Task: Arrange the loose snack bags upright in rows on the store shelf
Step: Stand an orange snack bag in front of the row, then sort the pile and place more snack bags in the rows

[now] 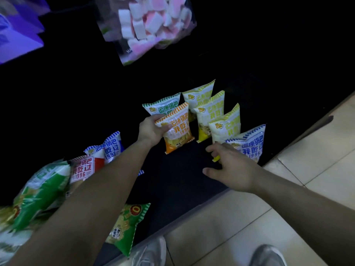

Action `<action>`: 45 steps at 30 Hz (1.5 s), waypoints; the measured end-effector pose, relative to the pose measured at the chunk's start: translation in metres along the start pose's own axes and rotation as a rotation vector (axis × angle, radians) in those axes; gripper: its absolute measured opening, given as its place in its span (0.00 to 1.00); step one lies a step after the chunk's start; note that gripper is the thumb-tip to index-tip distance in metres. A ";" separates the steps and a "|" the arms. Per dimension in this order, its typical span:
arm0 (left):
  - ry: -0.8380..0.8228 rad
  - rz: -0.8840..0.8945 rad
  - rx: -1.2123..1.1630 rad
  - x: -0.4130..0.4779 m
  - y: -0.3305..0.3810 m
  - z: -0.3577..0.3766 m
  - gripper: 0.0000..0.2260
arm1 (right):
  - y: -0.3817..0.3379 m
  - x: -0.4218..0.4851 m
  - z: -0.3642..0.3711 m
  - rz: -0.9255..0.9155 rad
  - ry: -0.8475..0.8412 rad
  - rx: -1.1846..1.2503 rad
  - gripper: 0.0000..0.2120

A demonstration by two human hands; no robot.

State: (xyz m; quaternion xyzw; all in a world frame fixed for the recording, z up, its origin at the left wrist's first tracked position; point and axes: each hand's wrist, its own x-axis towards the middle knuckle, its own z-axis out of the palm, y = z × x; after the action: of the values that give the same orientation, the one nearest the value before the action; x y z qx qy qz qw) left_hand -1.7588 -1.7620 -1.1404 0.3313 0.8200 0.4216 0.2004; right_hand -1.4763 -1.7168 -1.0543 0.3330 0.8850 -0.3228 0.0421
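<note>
— Left hand (151,129)?
— Gripping the orange snack bag (175,127) by its upper left corner, holding it upright on the dark shelf (172,175), just in front of a green-striped bag (163,104).
— Right hand (233,166)?
— Hovering open, fingers spread, touching nothing clearly; blue bag (249,144) and yellow bags (224,123) standing just beyond it.

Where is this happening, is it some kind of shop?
Most likely a small shop, at a low dark shelf just above a tiled floor. Many same-brand snack bags stand in rows, the left hand holds an orange bag, and a marshmallow bag hangs above.
</note>
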 end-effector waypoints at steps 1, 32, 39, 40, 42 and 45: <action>0.031 0.018 0.027 0.001 0.001 0.001 0.23 | -0.001 0.000 0.001 -0.002 -0.008 0.003 0.31; -0.292 0.040 0.749 -0.164 0.043 -0.195 0.27 | -0.108 0.004 0.025 -0.158 -0.249 -0.339 0.32; -0.410 -0.041 0.836 -0.237 -0.031 -0.241 0.29 | -0.158 0.014 0.145 -0.146 -0.385 -0.246 0.41; -0.415 -0.064 0.834 -0.239 -0.041 -0.248 0.30 | -0.162 0.016 0.163 -0.125 -0.394 -0.243 0.44; -0.412 -0.088 0.822 -0.239 -0.057 -0.260 0.30 | -0.169 0.021 0.197 -0.088 -0.419 -0.270 0.51; -0.395 -0.069 0.778 -0.230 -0.070 -0.266 0.29 | -0.174 0.027 0.236 -0.048 -0.432 -0.279 0.55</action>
State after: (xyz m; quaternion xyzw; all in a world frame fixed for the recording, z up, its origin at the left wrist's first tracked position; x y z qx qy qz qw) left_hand -1.7857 -2.1040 -1.0373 0.4289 0.8742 0.0031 0.2276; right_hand -1.6376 -1.9416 -1.1536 0.2263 0.8990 -0.2620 0.2682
